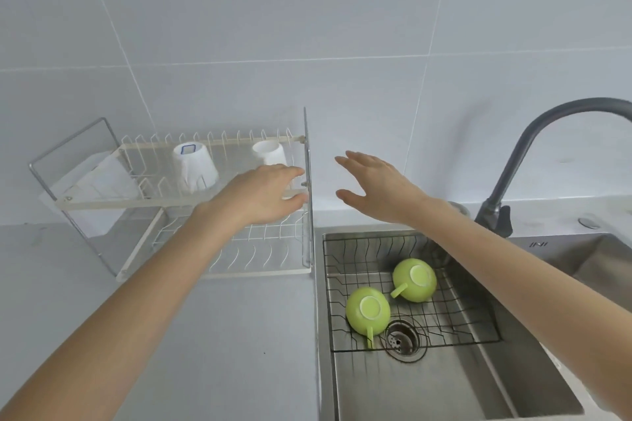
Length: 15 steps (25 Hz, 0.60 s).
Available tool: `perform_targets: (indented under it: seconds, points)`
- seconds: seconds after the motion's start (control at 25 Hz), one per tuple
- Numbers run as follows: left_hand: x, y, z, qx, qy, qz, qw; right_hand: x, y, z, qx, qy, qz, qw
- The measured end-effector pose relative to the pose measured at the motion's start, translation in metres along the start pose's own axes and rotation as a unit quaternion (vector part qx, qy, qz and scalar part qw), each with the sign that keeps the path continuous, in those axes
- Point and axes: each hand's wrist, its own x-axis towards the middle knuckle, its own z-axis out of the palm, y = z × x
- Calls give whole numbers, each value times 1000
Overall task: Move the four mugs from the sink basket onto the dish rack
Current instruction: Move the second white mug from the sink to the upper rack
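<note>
Already two white ceramic mugs stand upside down on the upper tier of the white wire dish rack (212, 205), which sits at the counter's back edge just left of the steel sink (410, 386): a taller one with a blue mark on its base (195, 166) near the middle, and a plain one (270, 153) toward the rack's right end. The left hand (263, 193) reaches over that right end, its fingers curled at or around the lower part of the plain mug; whether it grips or merely touches I cannot tell. The right hand (372, 186) hangs empty and spread, apart from the rack, above the sink's back edge. In the black wire sink basket (472, 328), two round green mugs lie bottom-up: one (415, 279) near the middle, handle pointing left, and one (368, 314) at the front-left, handle pointing forward beside the drain (403, 338). The job looks half done, with the second white mug just being settled. Next, a hand should drop into the basket, take a green mug by its body or handle, and carry it to the free wires between the two white mugs.
</note>
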Motion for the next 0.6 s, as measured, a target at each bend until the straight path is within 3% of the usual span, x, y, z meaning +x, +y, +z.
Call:
perform_targets:
  seconds: [0.28,0.6]
  points:
    - [21,69,44,-5,-49,12,999,-33,75,13,-10,-54,17,998]
    - [42,104,101,-36,-105,-30,993,-50,135,50,15,-126,14,992]
